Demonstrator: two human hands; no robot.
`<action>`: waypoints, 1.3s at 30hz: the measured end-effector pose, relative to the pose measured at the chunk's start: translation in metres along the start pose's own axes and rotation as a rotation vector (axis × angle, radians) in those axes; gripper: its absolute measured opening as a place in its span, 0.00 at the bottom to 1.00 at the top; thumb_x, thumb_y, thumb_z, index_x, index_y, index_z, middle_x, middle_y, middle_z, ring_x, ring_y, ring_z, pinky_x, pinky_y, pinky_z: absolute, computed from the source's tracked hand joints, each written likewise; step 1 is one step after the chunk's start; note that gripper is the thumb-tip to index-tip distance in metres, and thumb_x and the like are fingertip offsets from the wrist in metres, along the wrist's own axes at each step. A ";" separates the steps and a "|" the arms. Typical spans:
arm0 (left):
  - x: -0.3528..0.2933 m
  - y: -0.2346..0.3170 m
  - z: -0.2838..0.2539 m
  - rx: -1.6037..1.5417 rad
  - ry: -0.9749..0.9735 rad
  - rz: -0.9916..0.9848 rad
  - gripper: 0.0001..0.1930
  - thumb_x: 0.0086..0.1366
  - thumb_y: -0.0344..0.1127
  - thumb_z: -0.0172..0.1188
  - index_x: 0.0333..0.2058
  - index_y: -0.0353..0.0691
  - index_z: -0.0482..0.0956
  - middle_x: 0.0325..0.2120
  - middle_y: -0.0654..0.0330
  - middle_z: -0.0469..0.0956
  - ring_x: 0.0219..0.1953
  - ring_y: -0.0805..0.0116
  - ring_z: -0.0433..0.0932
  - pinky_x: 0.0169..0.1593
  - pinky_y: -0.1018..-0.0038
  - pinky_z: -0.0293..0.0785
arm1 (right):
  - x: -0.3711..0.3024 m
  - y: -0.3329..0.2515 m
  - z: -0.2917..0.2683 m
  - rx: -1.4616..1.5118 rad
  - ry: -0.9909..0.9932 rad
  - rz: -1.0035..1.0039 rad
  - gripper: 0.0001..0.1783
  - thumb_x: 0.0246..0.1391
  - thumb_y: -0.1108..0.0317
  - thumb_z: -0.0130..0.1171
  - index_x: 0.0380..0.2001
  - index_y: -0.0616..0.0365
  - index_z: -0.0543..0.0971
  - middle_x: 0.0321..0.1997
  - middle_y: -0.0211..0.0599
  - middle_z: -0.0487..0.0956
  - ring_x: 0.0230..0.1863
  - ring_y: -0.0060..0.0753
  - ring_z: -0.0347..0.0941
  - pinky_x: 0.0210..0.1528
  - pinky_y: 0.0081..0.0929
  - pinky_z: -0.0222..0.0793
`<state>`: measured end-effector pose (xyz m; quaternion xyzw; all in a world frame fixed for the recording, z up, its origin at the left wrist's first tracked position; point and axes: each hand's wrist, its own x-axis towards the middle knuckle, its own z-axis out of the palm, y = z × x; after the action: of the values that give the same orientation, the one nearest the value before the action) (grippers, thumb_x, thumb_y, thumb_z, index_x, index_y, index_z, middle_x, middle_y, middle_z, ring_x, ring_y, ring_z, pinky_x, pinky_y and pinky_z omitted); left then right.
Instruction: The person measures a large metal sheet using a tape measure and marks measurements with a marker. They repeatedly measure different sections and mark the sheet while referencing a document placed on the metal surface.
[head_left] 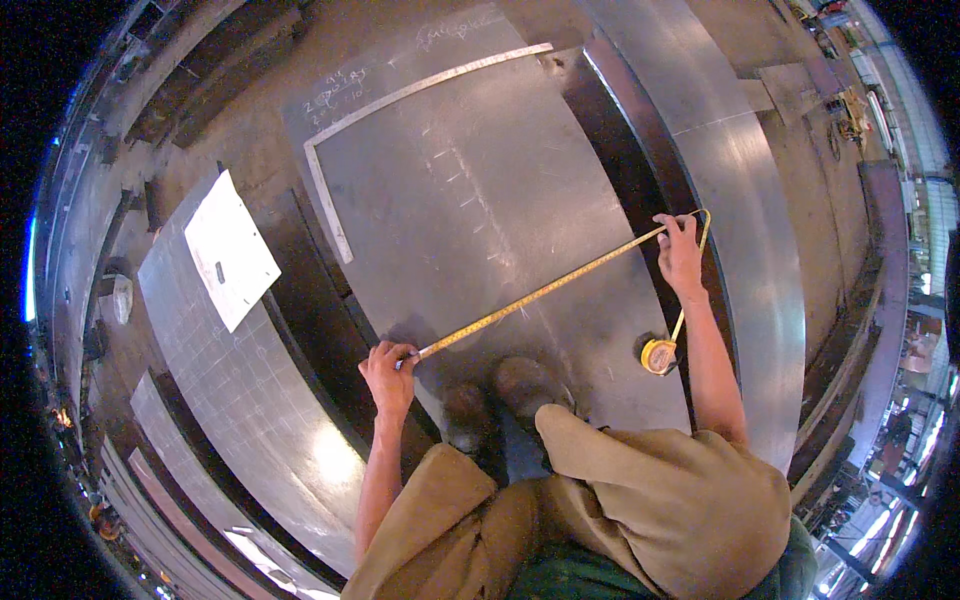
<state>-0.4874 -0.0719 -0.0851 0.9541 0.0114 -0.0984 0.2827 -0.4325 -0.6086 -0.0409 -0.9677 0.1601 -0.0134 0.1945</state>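
Head view: person bent over a big flat steel plate [540, 180], tape measure [540, 293] stretched across it between both hands. Left hand [388, 378] pinches the tape's end by the plate's left edge; something small and bluish at those fingertips too, too small to tell what. Right hand [680, 255] grips the blade between thumb and fingers, up and right of the left, by the plate's right edge.

Past the right hand, blade loops over and doubles back down to the case [657, 355], which sits just left of the right forearm. Can't tell if the case rests on the plate or hangs over it.

Looks: blade yellow with dark graduations, pulled straight between the hands, slanting. Case rounded, yellow with black parts.

Containers: the case is the tape's housing, blade running out of it; what's inside is hidden.

Around it: L-shaped square [440, 77] lying flat on the plate beyond the tape, chalk marks beside and inside it. Boots [525, 385] close on the near side. White sheet [225, 255] on a gridded plate [230, 370] to the left. Long shiny plate [740, 200] to the right.
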 end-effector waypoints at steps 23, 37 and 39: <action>-0.001 0.005 0.003 0.026 0.031 0.013 0.08 0.52 0.36 0.75 0.32 0.49 0.86 0.31 0.67 0.76 0.43 0.61 0.75 0.48 0.57 0.65 | 0.018 0.036 0.005 -0.066 -0.125 -0.296 0.06 0.64 0.70 0.56 0.43 0.51 0.77 0.45 0.46 0.72 0.45 0.58 0.76 0.43 0.50 0.74; -0.003 0.008 0.003 0.030 0.021 -0.021 0.09 0.54 0.41 0.74 0.32 0.49 0.86 0.32 0.66 0.76 0.44 0.60 0.74 0.48 0.57 0.64 | 0.009 0.014 0.019 0.045 -0.204 -0.399 0.16 0.55 0.78 0.56 0.47 0.54 0.75 0.45 0.49 0.74 0.51 0.60 0.72 0.51 0.49 0.72; -0.002 0.008 0.005 0.022 0.027 -0.019 0.09 0.53 0.41 0.74 0.31 0.49 0.86 0.32 0.66 0.76 0.44 0.60 0.74 0.48 0.57 0.64 | 0.008 0.015 0.016 0.025 -0.201 -0.409 0.16 0.55 0.78 0.56 0.48 0.54 0.75 0.45 0.50 0.74 0.51 0.60 0.72 0.51 0.50 0.72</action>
<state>-0.4897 -0.0809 -0.0844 0.9582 0.0232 -0.0882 0.2712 -0.4279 -0.6184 -0.0619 -0.9739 -0.0598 0.0419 0.2149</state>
